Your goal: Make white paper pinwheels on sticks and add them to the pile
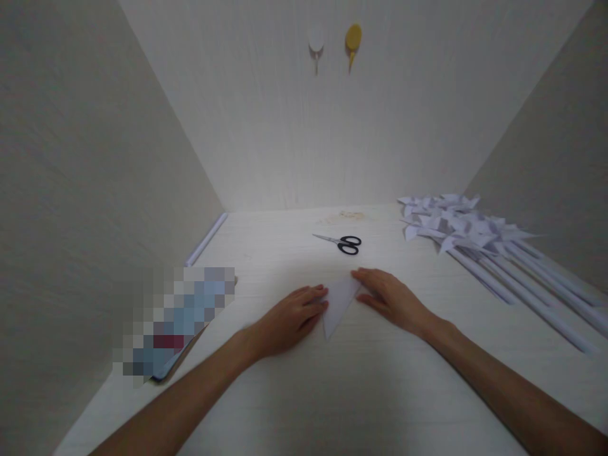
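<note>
Lying flat on the pale, faintly streaked counter (294, 411), between the two hands, a small white folded-paper triangle (339, 305) is showing a smooth matte face, its straight right edge running down to a sharp point towards the person. The left hand (297, 320) is resting its fingers on the triangle's left side; whether it is pinching the paper I cannot tell. The right hand (386, 301) is holding its thumb and fingers apart, the fingertips touching the upper right corner. Just beyond, slim metal scissors with black looped handles (338, 241) are lying with blades pointing left. To the right, a heap of crisp, many-pointed white paper stars (460, 225) is overlapping a row of smooth white paper tubes (541, 304). To the left, another white paper tube (206, 239) is lying along the side wall, near a flat bluish item (185, 323) that pixelation is obscuring. A round white hook (316, 43) and an oval yellow hook (353, 38) are hanging on the lightly grained back wall (266, 120).
</note>
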`<state>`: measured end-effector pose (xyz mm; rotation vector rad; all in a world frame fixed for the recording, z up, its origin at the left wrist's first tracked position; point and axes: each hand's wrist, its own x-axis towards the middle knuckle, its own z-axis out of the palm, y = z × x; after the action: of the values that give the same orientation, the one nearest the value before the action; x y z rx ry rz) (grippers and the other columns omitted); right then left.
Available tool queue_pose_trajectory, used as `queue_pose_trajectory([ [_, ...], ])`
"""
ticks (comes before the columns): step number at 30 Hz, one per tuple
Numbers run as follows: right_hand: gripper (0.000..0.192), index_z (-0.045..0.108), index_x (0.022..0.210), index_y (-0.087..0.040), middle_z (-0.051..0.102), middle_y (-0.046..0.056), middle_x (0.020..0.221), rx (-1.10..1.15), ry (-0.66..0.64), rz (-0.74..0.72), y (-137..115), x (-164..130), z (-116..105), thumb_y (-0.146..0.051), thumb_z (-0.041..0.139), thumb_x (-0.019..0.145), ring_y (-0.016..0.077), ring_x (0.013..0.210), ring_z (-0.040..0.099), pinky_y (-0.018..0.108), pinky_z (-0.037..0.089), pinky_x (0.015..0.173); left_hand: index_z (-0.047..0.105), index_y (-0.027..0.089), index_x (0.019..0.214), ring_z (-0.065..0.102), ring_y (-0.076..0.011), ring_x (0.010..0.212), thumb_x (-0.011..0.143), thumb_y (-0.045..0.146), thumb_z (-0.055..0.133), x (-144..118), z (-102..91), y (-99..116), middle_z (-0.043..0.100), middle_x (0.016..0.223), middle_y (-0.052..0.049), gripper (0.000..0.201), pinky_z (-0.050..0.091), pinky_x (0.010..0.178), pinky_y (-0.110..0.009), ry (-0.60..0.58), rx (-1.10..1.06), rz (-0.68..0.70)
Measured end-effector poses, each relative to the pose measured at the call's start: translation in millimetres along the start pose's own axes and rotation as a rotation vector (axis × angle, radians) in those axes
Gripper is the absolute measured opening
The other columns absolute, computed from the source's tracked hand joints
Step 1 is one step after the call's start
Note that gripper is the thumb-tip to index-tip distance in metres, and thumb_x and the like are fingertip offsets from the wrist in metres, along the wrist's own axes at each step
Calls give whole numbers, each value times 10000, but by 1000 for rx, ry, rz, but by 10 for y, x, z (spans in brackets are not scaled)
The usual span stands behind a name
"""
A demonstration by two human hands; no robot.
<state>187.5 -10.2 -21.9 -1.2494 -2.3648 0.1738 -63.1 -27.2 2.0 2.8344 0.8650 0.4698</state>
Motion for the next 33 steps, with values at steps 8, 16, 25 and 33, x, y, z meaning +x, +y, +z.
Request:
queue_pose_trajectory([
  [8,378,545,1036,-192,640,50,959,343,103,207,-187,17,29,-173,602,663,174,881,586,344,462,812,514,150,994,385,-165,1194,849,182,363,17,-12,23,475,1247,-107,212,328,1001,-375,-29,-60,-37],
  [16,191,611,817,-195,587,8,711,335,135,284,-256,26,-34,-186,635,628,137,646,551,267,455,589,266,180,1260,362,-205,1201,765,295,526,27,41,70,367,1313,-140,572,342,983,-410,90,-325,-261],
  [25,183,547,656,-190,593,17,648,82,172,-8,-357,-10,-47,-291,499,801,161,692,520,337,364,704,535,197,961,528,-203,956,641,203,652,109,30,95,557,997,-73,340,443,832,-402,424,-281,-364],
  [33,106,551,709,-184,617,17,695,151,242,-241,-409,-64,-96,-256,533,785,137,709,522,311,359,708,503,176,592,607,-120,724,698,101,564,90,34,139,650,736,1,143,461,818,-367,499,-239,-110],
])
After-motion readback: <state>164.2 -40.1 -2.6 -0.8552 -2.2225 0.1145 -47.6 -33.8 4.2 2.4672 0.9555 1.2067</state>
